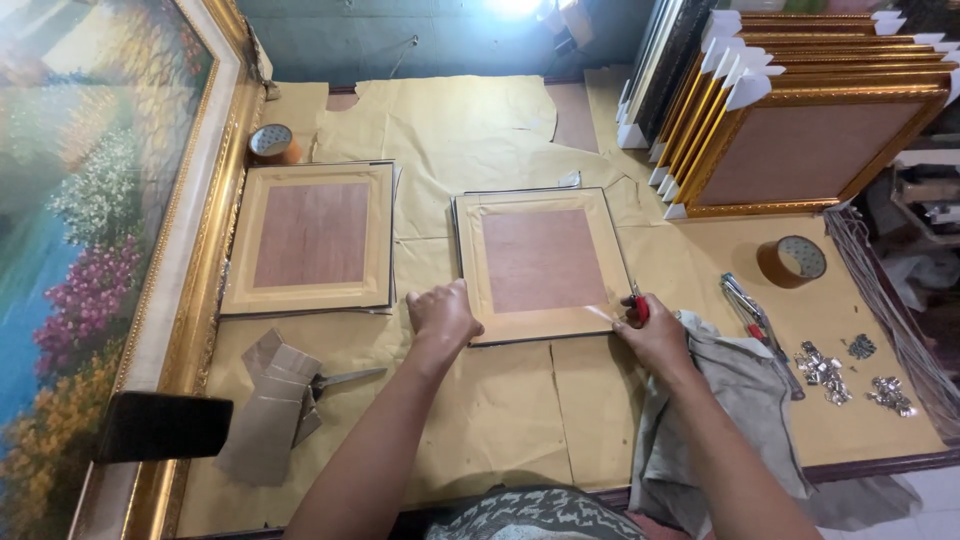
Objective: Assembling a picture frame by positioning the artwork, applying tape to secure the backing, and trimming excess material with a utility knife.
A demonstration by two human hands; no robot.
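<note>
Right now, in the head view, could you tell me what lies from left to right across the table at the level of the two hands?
Large gold-framed painting → face-down frame → left hand → second face-down frame → right hand holding a red-handled tool → grey cloth → pile of small metal clips.

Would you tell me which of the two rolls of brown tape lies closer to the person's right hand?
The tape roll on the right side of the table, beyond the pliers; the other roll sits far left by the large painting's gold frame, away from the right hand.
</note>
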